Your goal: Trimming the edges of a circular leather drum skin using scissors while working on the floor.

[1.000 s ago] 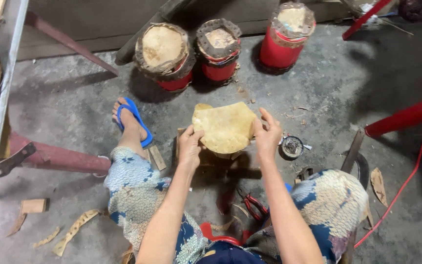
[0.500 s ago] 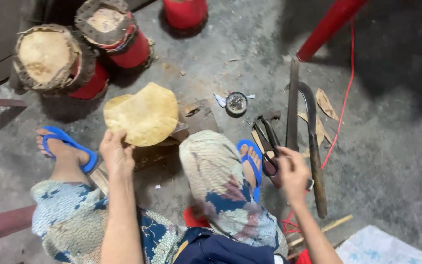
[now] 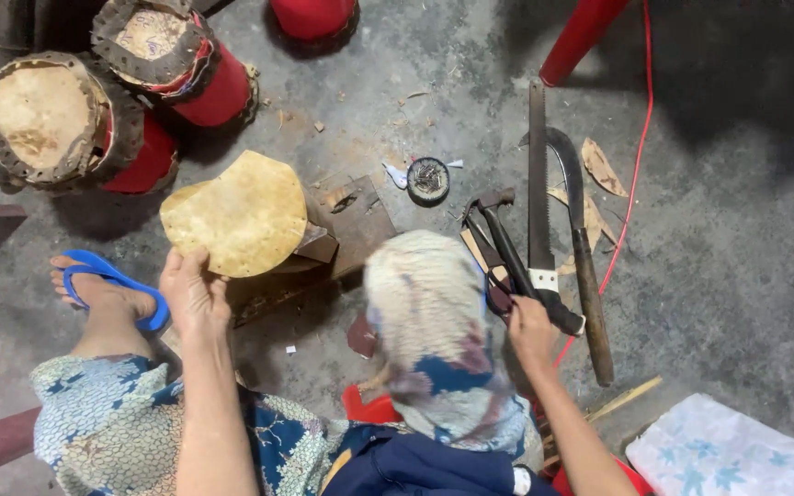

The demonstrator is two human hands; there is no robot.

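Presently: left hand (image 3: 193,292) pinches the near edge of a tan, round rawhide disc (image 3: 234,212), steadying it flat on a wooden block (image 3: 346,220); right hand (image 3: 530,331) closes around black-handled pincers (image 3: 500,250) lying beside a handsaw (image 3: 538,184), within reach.

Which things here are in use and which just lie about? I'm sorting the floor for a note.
In use:
- tan hide disc, held at its edge by the left hand
- dark tool handles, under the right hand
- wooden block beneath the disc

Lying about:
- saw
- curved knife
- red drums
- small round tin
- red cord
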